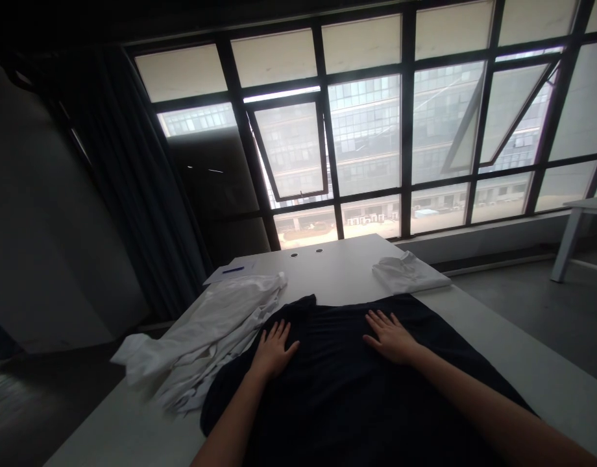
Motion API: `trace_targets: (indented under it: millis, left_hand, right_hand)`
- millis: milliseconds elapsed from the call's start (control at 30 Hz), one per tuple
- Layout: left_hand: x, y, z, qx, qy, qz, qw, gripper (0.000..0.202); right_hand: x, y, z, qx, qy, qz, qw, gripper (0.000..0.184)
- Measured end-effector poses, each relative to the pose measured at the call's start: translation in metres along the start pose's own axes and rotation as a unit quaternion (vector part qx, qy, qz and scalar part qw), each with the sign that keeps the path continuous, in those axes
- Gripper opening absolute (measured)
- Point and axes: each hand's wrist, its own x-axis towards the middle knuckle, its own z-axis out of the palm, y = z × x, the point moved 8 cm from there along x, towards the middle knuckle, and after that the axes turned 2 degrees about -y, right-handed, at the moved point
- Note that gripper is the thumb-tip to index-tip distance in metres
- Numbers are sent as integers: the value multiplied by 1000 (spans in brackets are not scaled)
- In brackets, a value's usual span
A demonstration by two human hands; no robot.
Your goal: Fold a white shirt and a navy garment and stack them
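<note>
Resting flat with fingers spread, the left hand (pixel 274 350) and the right hand (pixel 390 337) lie apart on a dark garment (pixel 328 395), spread over a white table (pixel 340 272); a crumpled white garment (pixel 206 331) lies just beside it, a folded white garment (pixel 410 272) farther along.

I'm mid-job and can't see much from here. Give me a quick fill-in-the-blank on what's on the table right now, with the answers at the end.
The left hand and the right hand rest on a dark garment, palms ____.
A crumpled white garment lies to its ____ on the table.
A blue pen lies on a sheet of ____ near the table's far edge.

Missing words: down, left, paper.
</note>
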Motion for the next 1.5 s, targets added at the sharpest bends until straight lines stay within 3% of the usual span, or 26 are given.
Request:
trace_targets:
  millis: [167, 233, 300, 433, 567, 700, 833, 933, 1167, 1333, 1500]
  left_hand:
    - [-2, 4, -4, 8, 2, -3, 1000, 80]
    - [-5, 8, -11, 16, 20, -10, 1000, 78]
    - [-12, 13, -23, 29, 59, -17, 998, 70]
    - [-33, 25, -39, 37, 95, 6, 995, 49]
    - [-57, 22, -23, -9, 23, 5, 1000, 61]
    - [-72, 20, -4, -11, -22, 13, 1000, 84]
    - [-68, 19, -2, -1, -14, 16, 1000, 83]
    - [-59, 17, -3, -7, -27, 17, 999, 84]
    - [-51, 16, -5, 4, -7, 14, 1000, 85]
    - [-68, 23, -15, 16, 32, 28, 999, 72]
    - [-86, 37, -27, 33, 49, 44, 997, 54]
  right_hand:
    - [-28, 112, -14, -27, 30, 102, 994, 92]
    - [-37, 135, -17, -35, 41, 114, 992, 93]
    - [-42, 143, -19, -44, 54, 110, 991, 90]
    - [-53, 135, -31, -77, 128, 112, 982, 70]
    - [-67, 122, -40, -104, 175, 98, 974, 52]
    - [-75, 125, -26, -104, 131, 121, 978, 61]
    - [-73, 131, -5, -51, 62, 161, 984, 87]
    - [-65, 130, -4, -37, 45, 154, 986, 93]
    - [-58, 128, -14, -45, 59, 143, 987, 89]
    - [-67, 125, -12, -59, 89, 126, 986, 81]
    - [-83, 100, -35, -87, 174, 91, 977, 56]
